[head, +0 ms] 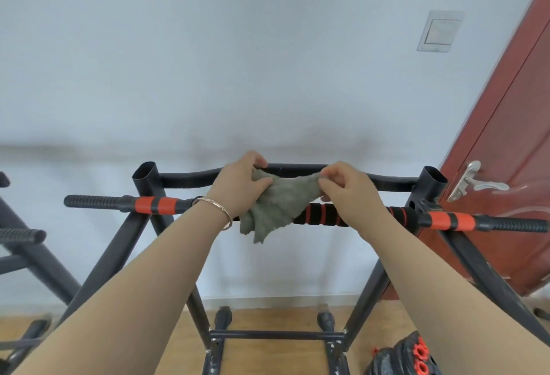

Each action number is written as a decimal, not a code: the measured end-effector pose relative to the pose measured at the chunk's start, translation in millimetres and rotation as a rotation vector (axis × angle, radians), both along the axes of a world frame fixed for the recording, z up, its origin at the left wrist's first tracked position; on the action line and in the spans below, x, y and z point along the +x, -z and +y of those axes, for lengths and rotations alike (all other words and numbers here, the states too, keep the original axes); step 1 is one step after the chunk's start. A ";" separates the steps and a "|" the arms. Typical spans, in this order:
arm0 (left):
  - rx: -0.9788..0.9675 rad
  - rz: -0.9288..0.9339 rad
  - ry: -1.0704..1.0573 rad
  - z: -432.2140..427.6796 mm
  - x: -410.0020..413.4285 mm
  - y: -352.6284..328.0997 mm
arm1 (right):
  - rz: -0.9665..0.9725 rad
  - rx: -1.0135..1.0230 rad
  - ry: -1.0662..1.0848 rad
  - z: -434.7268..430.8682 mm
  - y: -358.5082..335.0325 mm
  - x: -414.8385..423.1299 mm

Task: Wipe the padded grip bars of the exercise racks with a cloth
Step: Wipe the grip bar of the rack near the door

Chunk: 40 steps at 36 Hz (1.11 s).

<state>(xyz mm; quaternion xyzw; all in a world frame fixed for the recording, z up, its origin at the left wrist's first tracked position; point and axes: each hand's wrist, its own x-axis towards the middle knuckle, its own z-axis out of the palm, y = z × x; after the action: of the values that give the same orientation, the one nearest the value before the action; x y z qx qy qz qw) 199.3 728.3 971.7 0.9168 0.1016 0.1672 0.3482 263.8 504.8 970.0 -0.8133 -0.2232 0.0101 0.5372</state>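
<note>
A grey-green cloth (275, 205) hangs stretched between both hands in front of the black exercise rack (145, 179). My left hand (239, 184) grips its left corner. My right hand (346, 188) pinches its right corner. The cloth drapes over the middle of the padded grip bar (324, 214), black foam with red stripes. That bar runs on to orange-banded sections (156, 204) and ribbed black end grips (92, 200) on both sides. Behind the hands runs the rack's upper curved black bar (293, 170).
A second rack (20, 236) stands at the left edge. A red-brown door (506, 142) with a silver handle (473, 182) is at the right, close to the rack's right grip. Black and orange weight plates (407, 356) lie on the wooden floor. A wall switch (440, 30) is above.
</note>
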 end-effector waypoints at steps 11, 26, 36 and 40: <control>0.248 0.112 -0.244 0.8 -13.9 -19.8 | 0.194 0.028 0.025 -0.6 -21.3 12.1; 0.661 0.367 0.470 -31.5 26.0 16.6 | 0.261 -1.010 -0.168 -17.0 -3.4 48.9; 0.966 0.286 0.277 -43.7 31.2 27.9 | -0.641 -1.179 -0.044 -31.4 31.1 35.7; 1.020 0.366 0.203 -53.6 34.9 23.2 | -0.709 -1.217 0.043 -35.8 39.5 17.3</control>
<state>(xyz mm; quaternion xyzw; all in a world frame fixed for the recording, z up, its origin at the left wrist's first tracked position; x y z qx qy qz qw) 234.2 674.8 948.6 0.9885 -0.0221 -0.0013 -0.1493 281.1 468.9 930.6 -0.9280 -0.3232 -0.1432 -0.1180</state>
